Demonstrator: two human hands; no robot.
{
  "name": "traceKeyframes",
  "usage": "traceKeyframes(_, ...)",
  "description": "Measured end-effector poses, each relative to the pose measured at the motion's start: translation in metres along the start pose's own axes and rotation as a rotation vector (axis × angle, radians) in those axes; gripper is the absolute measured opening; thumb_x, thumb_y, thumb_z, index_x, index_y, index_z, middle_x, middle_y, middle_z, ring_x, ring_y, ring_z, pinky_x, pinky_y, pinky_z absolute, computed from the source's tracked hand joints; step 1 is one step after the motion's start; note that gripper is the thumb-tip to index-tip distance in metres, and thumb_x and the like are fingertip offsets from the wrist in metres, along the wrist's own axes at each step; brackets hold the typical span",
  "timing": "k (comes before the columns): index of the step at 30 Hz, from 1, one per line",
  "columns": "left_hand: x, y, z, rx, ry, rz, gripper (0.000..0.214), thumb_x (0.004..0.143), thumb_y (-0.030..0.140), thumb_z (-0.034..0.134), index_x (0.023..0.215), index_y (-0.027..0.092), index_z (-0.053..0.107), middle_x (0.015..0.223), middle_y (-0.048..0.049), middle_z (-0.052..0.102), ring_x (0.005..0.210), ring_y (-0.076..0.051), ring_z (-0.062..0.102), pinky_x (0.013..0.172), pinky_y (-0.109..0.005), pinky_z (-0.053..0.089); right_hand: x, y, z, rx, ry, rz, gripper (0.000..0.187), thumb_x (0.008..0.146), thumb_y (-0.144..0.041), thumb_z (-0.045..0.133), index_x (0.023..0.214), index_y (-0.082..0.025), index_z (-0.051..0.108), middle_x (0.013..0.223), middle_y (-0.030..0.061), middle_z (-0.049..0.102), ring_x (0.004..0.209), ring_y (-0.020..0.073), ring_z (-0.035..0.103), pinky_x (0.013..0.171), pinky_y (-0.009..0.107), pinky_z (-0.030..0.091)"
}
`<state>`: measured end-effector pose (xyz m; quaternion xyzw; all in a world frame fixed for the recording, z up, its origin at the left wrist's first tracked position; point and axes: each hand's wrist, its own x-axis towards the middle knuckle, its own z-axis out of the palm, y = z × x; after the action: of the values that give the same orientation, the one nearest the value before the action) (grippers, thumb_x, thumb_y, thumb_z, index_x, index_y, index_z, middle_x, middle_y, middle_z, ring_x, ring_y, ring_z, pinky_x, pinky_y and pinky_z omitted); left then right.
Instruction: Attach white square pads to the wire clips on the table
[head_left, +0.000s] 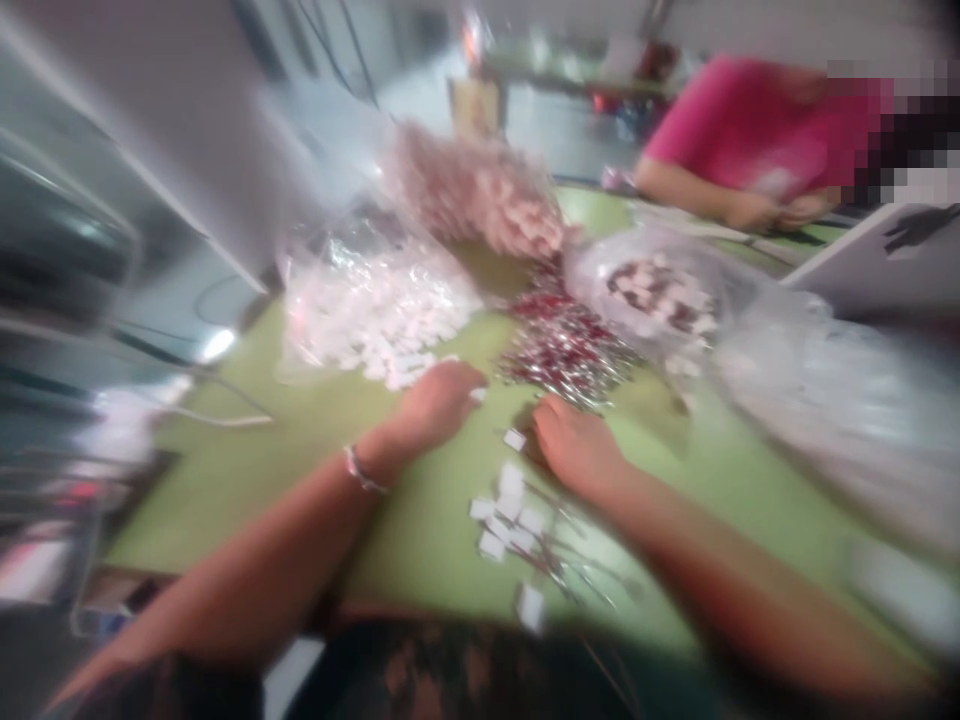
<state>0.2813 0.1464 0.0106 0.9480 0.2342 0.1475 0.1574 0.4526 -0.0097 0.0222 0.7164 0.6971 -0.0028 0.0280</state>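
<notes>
My left hand [441,402] is closed, with a small white block [478,395] at its fingertips. It reaches over the near edge of a heap of white blocks [409,345] that spills from a clear bag [315,290]. My right hand [574,440], fingers curled together, is just in front of a pile of thin silvery and dark red pieces [562,345]; what it holds is hidden. Beside its fingers is another white block [514,438]. Closer to me lie several white blocks with thin stems [514,515] attached, loosely bunched. The picture is blurred.
A bag of pink pieces [480,190] stands at the back of the green table [262,480]. To the right are a bag of white and brown pieces [660,290] and crumpled clear plastic [840,400]. Across the table sits a person in pink [757,130].
</notes>
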Motion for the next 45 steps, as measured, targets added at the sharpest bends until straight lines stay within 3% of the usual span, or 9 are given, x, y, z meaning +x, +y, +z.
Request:
traceKeyframes(6,-0.002,0.006,-0.006,-0.427,0.096,-0.215,0.026,0.080,0.028,0.066,0.104,0.021,0.072,0.096,-0.0048,0.070,0.081,-0.018,0.063,0.079,-0.031,0.050,-0.001,-0.005,-0.005,0.022,-0.054,-0.015,0.020,0.092,-0.015,0.045,0.104,-0.014,0.061,0.099,0.0104,0.062,0.070,0.0193,0.059,0.056,0.031,0.035)
traceKeyframes(11,-0.004,0.011,0.001,-0.886,-0.007,-0.370,0.038,0.081,0.032,0.067,0.117,0.020,0.069,0.078,-0.0028,0.069,0.067,-0.013,0.059,0.066,-0.027,0.049,-0.003,-0.005,-0.008,0.096,-0.082,0.071,0.020,0.092,-0.011,0.043,0.100,-0.013,0.061,0.098,0.0120,0.064,0.071,0.0197,0.060,0.058,0.031,0.035)
traceKeyframes(15,-0.005,0.025,0.009,-1.194,-0.072,-0.422,0.038,0.078,0.028,0.070,0.113,0.016,0.067,0.073,-0.0024,0.066,0.065,-0.011,0.058,0.063,-0.025,0.047,-0.007,0.004,-0.014,0.400,0.011,0.218,0.018,0.096,-0.023,0.043,0.093,-0.018,0.059,0.080,0.0052,0.066,0.066,0.0171,0.057,0.059,0.028,0.035)
traceKeyframes(19,-0.004,0.033,0.009,-1.363,-0.103,-0.501,0.034,0.073,0.028,0.076,0.102,0.014,0.066,0.075,-0.0016,0.065,0.065,-0.010,0.058,0.060,-0.023,0.044,-0.010,0.009,-0.015,0.677,0.110,0.148,0.015,0.093,-0.024,0.046,0.089,-0.020,0.061,0.075,0.0005,0.066,0.067,0.0143,0.057,0.063,0.026,0.038)
traceKeyframes(27,-0.006,0.021,0.013,-1.289,-0.203,-0.360,0.036,0.079,0.039,0.072,0.107,0.015,0.068,0.075,-0.0036,0.065,0.063,-0.010,0.055,0.058,-0.024,0.043,-0.014,0.011,-0.015,0.651,0.091,0.059,0.020,0.091,-0.024,0.049,0.085,-0.021,0.068,0.074,-0.0009,0.068,0.065,0.0123,0.057,0.062,0.025,0.035)
traceKeyframes(34,-0.007,0.015,0.014,-1.096,-0.240,-0.339,0.039,0.080,0.041,0.071,0.109,0.016,0.069,0.070,-0.0031,0.065,0.058,-0.010,0.056,0.054,-0.024,0.044,-0.019,0.014,-0.014,0.246,0.220,-0.028,0.031,0.095,-0.023,0.041,0.090,-0.017,0.070,0.076,0.0059,0.069,0.065,0.0149,0.056,0.059,0.028,0.031)
traceKeyframes(37,-0.007,0.015,0.014,-1.051,-0.245,-0.348,0.039,0.079,0.041,0.071,0.109,0.016,0.069,0.068,-0.0026,0.065,0.059,-0.011,0.057,0.057,-0.025,0.047,-0.019,0.014,-0.012,0.191,0.227,-0.055,0.034,0.097,-0.026,0.038,0.089,-0.017,0.070,0.075,0.0066,0.069,0.065,0.0154,0.056,0.059,0.029,0.030)
traceKeyframes(40,-0.007,0.016,0.014,-1.046,-0.244,-0.346,0.039,0.079,0.041,0.071,0.109,0.017,0.069,0.069,-0.0027,0.065,0.059,-0.012,0.058,0.058,-0.026,0.048,-0.018,0.014,-0.012,0.294,0.175,-0.019,0.030,0.097,-0.031,0.043,0.088,-0.019,0.069,0.075,0.0041,0.069,0.064,0.0147,0.056,0.059,0.028,0.031)
traceKeyframes(45,-0.006,0.017,0.013,-1.088,-0.225,-0.306,0.034,0.079,0.037,0.070,0.106,0.017,0.070,0.075,-0.0037,0.068,0.062,-0.011,0.058,0.061,-0.026,0.048,-0.015,0.016,-0.019,0.728,0.018,0.086,0.023,0.092,-0.028,0.050,0.078,-0.021,0.066,0.071,-0.0016,0.066,0.064,0.0114,0.055,0.061,0.025,0.036)
